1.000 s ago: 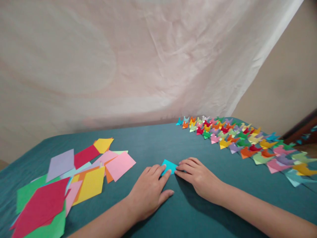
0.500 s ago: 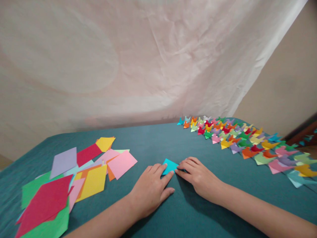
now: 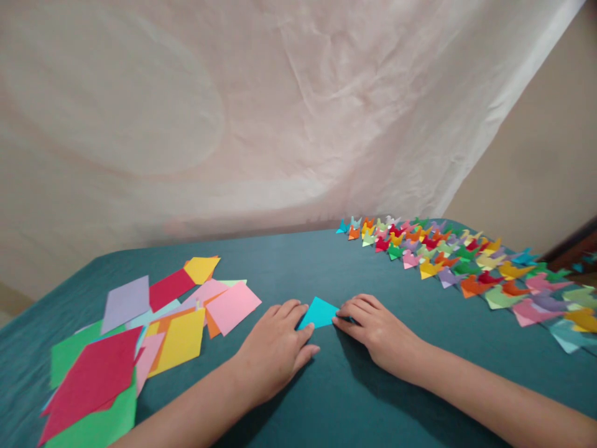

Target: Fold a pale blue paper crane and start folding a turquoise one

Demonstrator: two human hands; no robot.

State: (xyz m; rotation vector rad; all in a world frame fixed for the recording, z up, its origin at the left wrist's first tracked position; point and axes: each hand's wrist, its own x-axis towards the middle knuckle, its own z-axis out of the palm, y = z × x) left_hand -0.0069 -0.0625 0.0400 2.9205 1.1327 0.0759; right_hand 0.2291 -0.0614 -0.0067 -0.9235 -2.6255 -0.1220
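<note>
A small cyan folded paper (image 3: pixel 318 313) lies flat on the teal tablecloth (image 3: pixel 298 261) between my two hands. My left hand (image 3: pixel 273 351) rests palm down, fingers stretched out, with its fingertips on the paper's left edge. My right hand (image 3: pixel 373 326) lies to the right with curled fingertips pressing the paper's right corner against the cloth.
A loose heap of coloured paper squares (image 3: pixel 140 336) covers the table's left side. Rows of several small folded paper birds (image 3: pixel 466 264) run along the right side toward the far edge. A wrinkled pale sheet (image 3: pixel 261 112) hangs behind the table.
My left hand has slid a little to the left and back, so more of the cyan paper shows. My right hand has stayed on the paper's right corner.
</note>
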